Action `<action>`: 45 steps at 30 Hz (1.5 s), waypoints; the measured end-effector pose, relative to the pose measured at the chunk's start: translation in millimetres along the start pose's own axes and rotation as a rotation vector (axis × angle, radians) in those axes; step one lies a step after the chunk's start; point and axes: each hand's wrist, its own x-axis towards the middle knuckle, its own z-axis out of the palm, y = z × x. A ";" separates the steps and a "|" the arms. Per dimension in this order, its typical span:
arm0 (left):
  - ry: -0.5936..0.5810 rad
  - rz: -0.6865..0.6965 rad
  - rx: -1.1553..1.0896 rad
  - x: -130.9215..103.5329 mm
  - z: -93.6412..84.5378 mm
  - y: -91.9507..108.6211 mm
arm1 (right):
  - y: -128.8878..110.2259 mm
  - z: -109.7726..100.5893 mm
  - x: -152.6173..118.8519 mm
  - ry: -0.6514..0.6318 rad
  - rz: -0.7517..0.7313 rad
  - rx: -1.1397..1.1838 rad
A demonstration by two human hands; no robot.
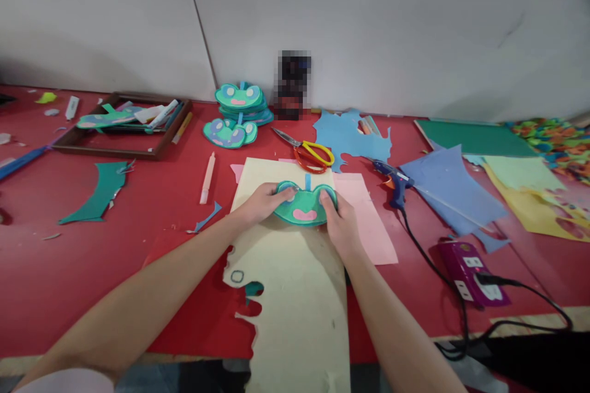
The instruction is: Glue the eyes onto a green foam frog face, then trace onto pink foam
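Between my two hands is a green felt frog face (304, 204) with a pink mouth and a small blue tab on top. My left hand (266, 201) pinches its left eye, thumb on the front. On the opposite side my right hand (340, 216) grips the right eye the same way. Beneath it lies a cream felt sheet (295, 307) with scalloped cut edges, hanging over the table's front. Scissors (310, 152) with yellow and red handles rest just beyond the frog face. A pink felt sheet (369, 215) lies to the right, partly under the cream one.
Finished frog faces (242, 104) are stacked at the back. A wooden frame (115, 150) holds pens at left. To the right are a glue gun (394, 181), its cord, a purple power strip (472, 273) and blue felt (454, 187). A pixelated dark object (294, 86) leans on the wall.
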 end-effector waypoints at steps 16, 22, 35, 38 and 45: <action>-0.002 0.010 0.008 1.6 0.1 -0.6 | -2.2 -1.0 -1.2 0.040 -0.005 0.057; 0.026 0.028 -0.014 0.7 1.2 -0.4 | 0.3 -1.1 0.1 0.041 -0.018 -0.023; 0.015 0.066 -0.016 1.6 0.2 0.6 | -7.9 -1.1 -3.1 0.022 0.091 0.132; -0.091 0.073 -0.007 -1.1 -0.3 1.5 | -5.3 -1.6 -2.1 0.052 0.117 0.169; 0.030 0.198 -0.030 7.9 -8.0 -0.7 | -3.3 -0.5 1.3 -0.068 0.164 0.428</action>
